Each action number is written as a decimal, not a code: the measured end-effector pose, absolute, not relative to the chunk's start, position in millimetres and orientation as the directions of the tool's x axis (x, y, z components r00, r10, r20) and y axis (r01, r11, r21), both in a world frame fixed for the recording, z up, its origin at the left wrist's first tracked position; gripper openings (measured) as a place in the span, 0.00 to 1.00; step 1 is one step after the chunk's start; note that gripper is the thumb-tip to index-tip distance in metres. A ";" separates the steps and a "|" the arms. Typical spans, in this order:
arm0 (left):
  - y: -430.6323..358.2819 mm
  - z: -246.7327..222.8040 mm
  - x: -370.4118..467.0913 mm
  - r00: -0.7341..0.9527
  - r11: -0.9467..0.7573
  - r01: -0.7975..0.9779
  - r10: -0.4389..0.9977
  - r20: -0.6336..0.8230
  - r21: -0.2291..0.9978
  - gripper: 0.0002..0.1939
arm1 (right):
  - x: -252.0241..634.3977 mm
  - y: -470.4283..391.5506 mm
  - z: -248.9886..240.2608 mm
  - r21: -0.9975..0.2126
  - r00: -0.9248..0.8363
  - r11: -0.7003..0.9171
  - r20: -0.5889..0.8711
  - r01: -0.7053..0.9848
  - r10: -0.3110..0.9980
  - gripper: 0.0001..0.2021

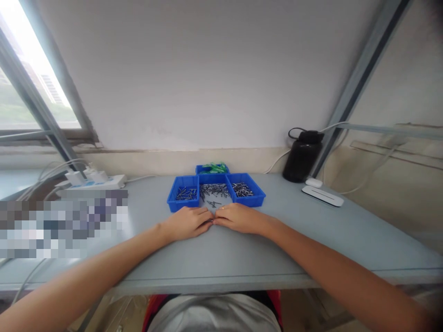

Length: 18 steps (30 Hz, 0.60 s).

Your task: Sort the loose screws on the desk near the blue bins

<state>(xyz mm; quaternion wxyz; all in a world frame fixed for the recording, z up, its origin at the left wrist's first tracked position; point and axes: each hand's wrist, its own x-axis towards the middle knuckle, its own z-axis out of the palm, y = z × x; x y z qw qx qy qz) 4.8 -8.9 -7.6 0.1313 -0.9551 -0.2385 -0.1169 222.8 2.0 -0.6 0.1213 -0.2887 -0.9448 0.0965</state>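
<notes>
Left grip [188,222] and right grip [238,217]: fingers curled narrow, tips meeting on desk [242,258] just before bins; whether anything is pinched, cannot tell. Loose screws [214,203] lie just beyond fingertips, at front of middle pile [213,189].

Step, judged: sorting or picking small fasteners. Next move calls for fine pinch on single piece.

Count: four blue bins — left bin [183,193], right bin [246,190], back bin [212,168] with green bits, one more mid. One black bottle [302,157] right of bins. One power strip [93,182] left of bins.

Black jar [302,156], power strip [94,183], white remote [322,195]
</notes>
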 end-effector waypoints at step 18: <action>-7.3 -8.8 2.5 0.878 -0.874 0.436 0.360 0.317 -0.215 0.13 | 222.0 -0.3 1.7 -0.231 -0.815 0.824 0.161 0.518 0.557 0.10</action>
